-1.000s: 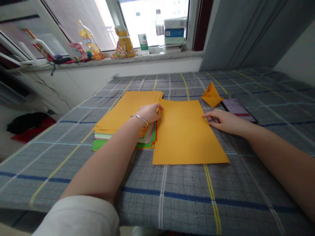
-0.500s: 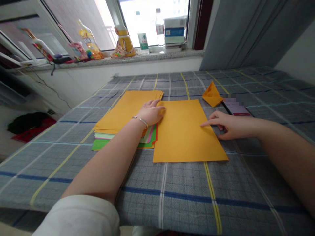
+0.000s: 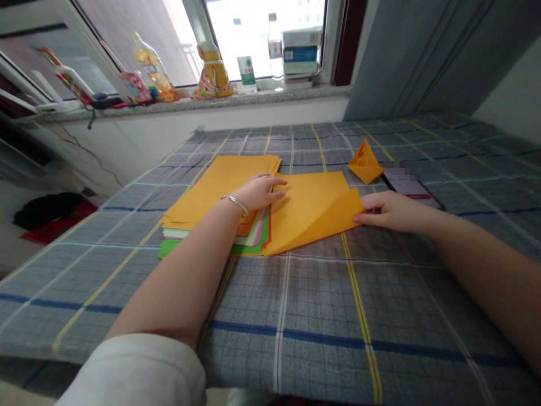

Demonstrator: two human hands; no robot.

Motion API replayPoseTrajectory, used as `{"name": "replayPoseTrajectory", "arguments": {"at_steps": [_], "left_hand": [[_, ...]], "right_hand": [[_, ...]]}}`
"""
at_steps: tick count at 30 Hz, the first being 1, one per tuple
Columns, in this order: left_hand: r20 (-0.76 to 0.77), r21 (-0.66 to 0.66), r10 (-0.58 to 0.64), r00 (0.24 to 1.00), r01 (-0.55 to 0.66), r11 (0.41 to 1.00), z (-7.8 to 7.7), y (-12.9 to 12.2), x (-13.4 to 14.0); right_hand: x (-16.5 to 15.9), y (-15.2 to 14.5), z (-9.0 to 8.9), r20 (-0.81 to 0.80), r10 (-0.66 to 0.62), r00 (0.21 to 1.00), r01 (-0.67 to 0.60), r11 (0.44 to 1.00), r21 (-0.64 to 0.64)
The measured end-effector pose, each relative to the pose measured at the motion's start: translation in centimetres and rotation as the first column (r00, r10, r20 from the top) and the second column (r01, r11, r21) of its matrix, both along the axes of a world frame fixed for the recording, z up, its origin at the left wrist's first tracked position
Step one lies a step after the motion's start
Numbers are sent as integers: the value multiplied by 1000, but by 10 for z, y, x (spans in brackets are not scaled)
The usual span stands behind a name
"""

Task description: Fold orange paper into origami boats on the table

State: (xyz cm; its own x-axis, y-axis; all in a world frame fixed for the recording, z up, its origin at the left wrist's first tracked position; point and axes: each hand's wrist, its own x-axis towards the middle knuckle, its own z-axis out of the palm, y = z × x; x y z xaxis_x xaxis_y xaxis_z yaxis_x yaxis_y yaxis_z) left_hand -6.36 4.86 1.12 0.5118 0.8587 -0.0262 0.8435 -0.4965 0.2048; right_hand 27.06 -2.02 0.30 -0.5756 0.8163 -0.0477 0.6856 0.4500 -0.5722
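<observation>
A sheet of orange paper (image 3: 313, 194) lies on the checked cloth, its near right part lifted and curled over toward the far side. Pinched at that raised corner is my right hand (image 3: 382, 211), thumb and fingers closed on the paper. My left hand (image 3: 262, 192), a silver bracelet at its wrist, rests with fingers stretched over the sheet's left edge. Under and beside it is a stack of coloured paper (image 3: 220, 180), orange on top with green, white and pink edges showing below. My left forearm hides part of the stack.
A folded orange paper shape (image 3: 366, 163) stands beyond the sheet, beside a phone (image 3: 412, 186) near my right hand. Along the windowsill (image 3: 262, 96) are several bottles, a green-and-white tube (image 3: 246, 73) and stacked boxes (image 3: 301, 53). A grey curtain (image 3: 406, 56) hangs at right.
My right hand, which was pointing onto the flat sheet, now grips its corner. The near right part of the sheet has been lifted and bent away from me. My left hand has barely moved.
</observation>
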Motion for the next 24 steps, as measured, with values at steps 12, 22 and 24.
{"name": "replayPoseTrajectory", "arguments": {"at_steps": [12,22,24], "left_hand": [[203,-426,-23,979,109,898,32,-16,0],[5,-377,20,1000,-17,926,28,-12,-1],[8,-308,41,999,-37,951,25,-10,0]], "right_hand": [[-19,4,-21,112,-345,932,330,935,129],[-15,5,-16,109,-476,872,468,879,92],[-15,4,-14,130,-514,848,511,857,61]]}}
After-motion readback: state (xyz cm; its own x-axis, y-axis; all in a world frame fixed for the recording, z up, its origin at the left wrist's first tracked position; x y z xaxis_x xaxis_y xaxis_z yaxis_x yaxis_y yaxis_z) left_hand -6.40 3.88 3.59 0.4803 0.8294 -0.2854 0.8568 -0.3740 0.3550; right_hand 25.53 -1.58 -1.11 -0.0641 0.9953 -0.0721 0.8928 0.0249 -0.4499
